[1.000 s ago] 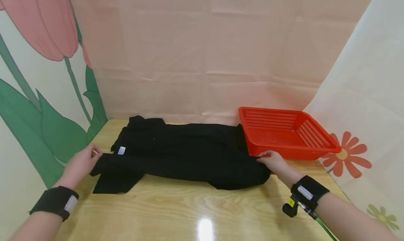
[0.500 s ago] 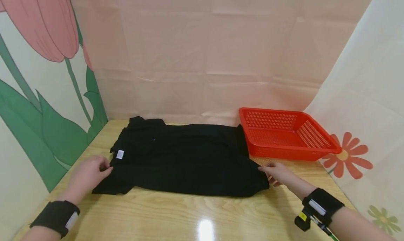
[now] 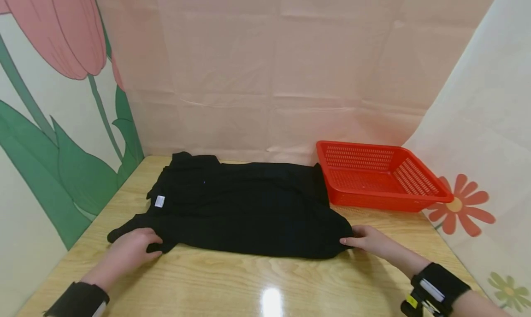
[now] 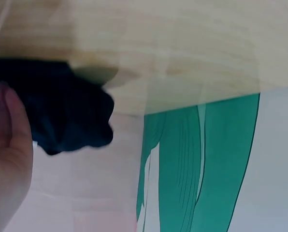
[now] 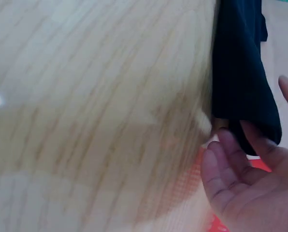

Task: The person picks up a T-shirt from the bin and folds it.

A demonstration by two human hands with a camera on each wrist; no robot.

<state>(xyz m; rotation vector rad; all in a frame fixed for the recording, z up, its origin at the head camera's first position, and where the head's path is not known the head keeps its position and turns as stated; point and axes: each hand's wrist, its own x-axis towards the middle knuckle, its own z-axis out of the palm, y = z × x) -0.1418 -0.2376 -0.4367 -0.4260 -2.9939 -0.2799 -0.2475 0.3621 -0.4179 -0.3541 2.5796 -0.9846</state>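
A black shirt (image 3: pixel 249 211) with a white label (image 3: pixel 159 201) at its neck lies spread sideways on the wooden table. My left hand (image 3: pixel 134 250) holds the near sleeve, with dark cloth showing between thumb and fingers. In the left wrist view, bunched sleeve cloth (image 4: pixel 76 116) sticks up past the fingers. At the shirt's right end, my right hand (image 3: pixel 367 239) touches the near corner of the hem. The right wrist view shows its fingers (image 5: pixel 231 157) slipped under the cloth edge (image 5: pixel 243 87), while the thumb stands apart from it.
A red plastic basket (image 3: pixel 386 202) with perforated sides stands at the back right, close against the shirt's far hem corner. Bare wooden table (image 3: pixel 228 284) lies in front. Papered walls (image 3: pixel 269 77) enclose the back and both sides.
The near layer of the shirt, held raised in both hands, has come down flat toward me. My left hand has moved nearer and right, onto the sleeve; my right hand has moved nearer along the hem.
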